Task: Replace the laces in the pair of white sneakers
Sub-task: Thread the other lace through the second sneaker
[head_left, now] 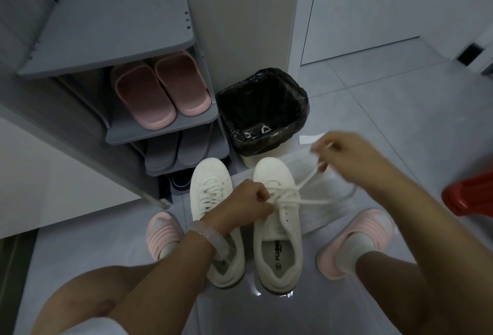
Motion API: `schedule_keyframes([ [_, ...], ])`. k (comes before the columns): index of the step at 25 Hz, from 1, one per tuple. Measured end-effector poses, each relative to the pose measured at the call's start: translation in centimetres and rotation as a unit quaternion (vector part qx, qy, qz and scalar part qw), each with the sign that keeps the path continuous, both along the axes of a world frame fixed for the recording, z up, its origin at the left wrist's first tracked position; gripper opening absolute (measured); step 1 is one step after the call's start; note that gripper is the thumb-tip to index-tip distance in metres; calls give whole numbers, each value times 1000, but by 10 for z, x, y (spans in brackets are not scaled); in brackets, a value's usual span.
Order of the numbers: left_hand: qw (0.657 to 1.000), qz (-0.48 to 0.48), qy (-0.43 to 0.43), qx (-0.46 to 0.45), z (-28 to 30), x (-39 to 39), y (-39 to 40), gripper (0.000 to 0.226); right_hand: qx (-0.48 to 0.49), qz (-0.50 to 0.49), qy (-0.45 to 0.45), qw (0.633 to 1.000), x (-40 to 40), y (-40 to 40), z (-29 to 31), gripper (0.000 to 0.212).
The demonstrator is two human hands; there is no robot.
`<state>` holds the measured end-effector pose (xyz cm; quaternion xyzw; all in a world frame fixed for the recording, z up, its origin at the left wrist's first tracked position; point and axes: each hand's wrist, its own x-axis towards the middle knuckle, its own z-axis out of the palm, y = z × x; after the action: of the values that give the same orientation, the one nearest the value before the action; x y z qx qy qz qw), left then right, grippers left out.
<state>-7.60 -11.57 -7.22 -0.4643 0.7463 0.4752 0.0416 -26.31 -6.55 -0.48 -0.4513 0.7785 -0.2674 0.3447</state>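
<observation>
Clearly, lower centre, the left sneaker [213,217] stands laced; the left hand [246,202] pinches the lace [306,188] at the right sneaker [277,225]. Right of centre, the blurred right hand [344,156] grips the lace's free end; a hard tug could unthread eyelets.
</observation>
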Motion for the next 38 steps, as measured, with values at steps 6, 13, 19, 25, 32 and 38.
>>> schedule_keyframes([
  [6,935,210,229,171,35,12,-27,33,261,332,105,900,36,16,-28,32],
  [13,982,148,-30,-114,26,38,-45,17,334,370,173,850,14,17,-23,20],
  [19,948,-30,-221,-225,13,39,-38,32,303,374,194,855,16,18,-26,40],
  [25,918,-192,-180,-297,-6,5,-5,21,153,267,192,932,52,11,-56,25],
  [32,950,-75,-123,-278,7,3,-3,31,147,293,187,926,51,8,-62,10],
  [38,986,-82,-130,-58,15,5,13,40,109,183,158,964,47,2,-53,28],
])
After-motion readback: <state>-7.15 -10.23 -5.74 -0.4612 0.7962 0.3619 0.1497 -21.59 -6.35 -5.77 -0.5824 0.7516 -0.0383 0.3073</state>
